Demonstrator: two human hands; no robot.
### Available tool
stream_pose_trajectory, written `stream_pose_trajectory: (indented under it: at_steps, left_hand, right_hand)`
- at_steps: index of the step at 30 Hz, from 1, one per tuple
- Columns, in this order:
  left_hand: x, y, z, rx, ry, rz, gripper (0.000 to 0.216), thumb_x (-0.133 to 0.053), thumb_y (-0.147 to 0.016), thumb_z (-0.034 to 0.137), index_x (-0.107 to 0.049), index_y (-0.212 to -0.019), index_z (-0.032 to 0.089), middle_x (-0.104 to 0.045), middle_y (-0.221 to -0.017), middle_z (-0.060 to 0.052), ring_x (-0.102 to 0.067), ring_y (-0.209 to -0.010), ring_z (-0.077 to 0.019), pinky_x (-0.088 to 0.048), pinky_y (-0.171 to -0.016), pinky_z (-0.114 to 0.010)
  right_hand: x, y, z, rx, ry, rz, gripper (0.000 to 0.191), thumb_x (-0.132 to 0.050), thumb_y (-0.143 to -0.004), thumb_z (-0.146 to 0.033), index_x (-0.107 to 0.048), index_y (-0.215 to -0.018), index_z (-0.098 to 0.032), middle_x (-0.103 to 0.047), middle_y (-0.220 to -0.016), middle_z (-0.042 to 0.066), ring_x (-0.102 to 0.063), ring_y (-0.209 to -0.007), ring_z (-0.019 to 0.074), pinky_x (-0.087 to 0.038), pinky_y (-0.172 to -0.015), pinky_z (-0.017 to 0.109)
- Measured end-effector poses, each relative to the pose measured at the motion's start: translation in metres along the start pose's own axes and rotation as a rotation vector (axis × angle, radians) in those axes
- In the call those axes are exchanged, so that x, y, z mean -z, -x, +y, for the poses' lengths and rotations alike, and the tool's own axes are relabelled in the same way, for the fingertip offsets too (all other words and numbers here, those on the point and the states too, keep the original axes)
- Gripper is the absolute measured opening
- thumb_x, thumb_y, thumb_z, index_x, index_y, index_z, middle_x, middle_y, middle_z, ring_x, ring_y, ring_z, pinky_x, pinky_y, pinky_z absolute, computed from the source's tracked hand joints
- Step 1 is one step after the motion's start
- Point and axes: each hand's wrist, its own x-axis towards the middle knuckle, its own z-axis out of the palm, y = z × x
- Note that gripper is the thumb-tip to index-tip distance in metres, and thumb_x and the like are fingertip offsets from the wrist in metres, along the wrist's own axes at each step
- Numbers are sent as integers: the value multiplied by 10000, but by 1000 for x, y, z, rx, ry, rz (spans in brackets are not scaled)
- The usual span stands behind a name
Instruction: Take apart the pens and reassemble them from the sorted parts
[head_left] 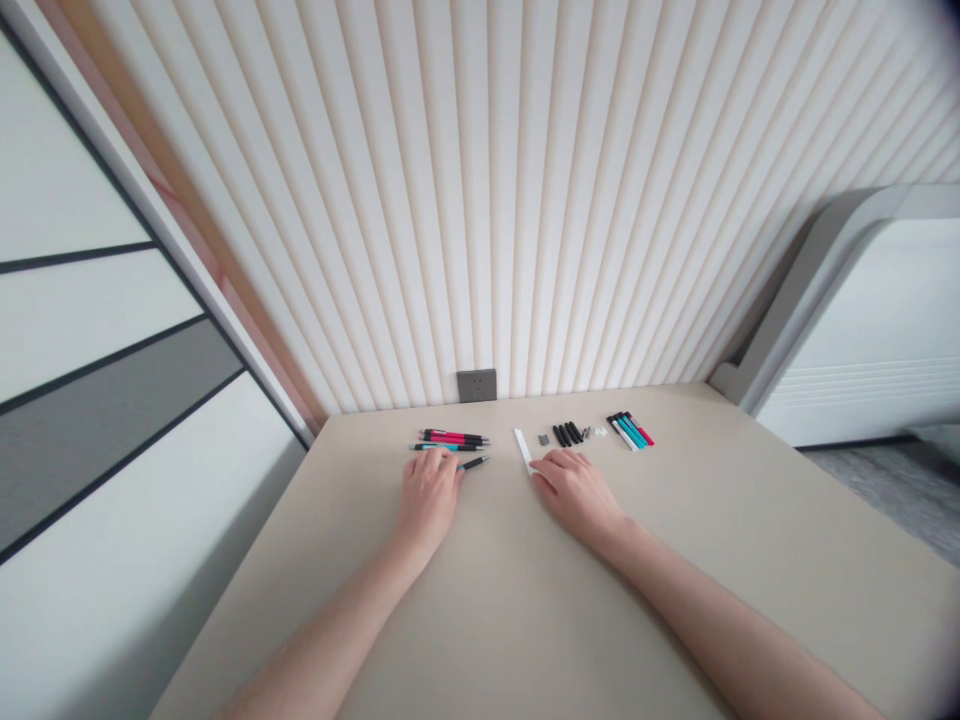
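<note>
My left hand rests on the table with its fingers closed around a pen; the pen's black front end and tip stick out to the right. Just beyond it lie several pens side by side, red ones and a teal one, with black front ends. My right hand has thumb and forefinger at the near end of a thin white strip, seemingly pinching it. Past its fingers are several black pen grips, a small grey piece and tiny clear bits.
Several pen barrels in white, teal and red lie in a row at the right. The beige table meets a ribbed wall with a dark socket. A white panelled cabinet stands left, a grey-white bed frame right.
</note>
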Motion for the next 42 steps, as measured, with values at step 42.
stream_pose_trajectory:
  at_steps: [42]
  left_hand:
    - [17,3,21,-491,129,-61,186,-443,-983,250,-590,-898,176,-580,-766,-20,-554,-719,-172,-414,-669,-320]
  right_hand:
    - [-6,5,-19,184,-222,-12,305,-385,-1008,-299,-636,-863,-204,-650,-773,26,-558,-783,165,-346,-760,303]
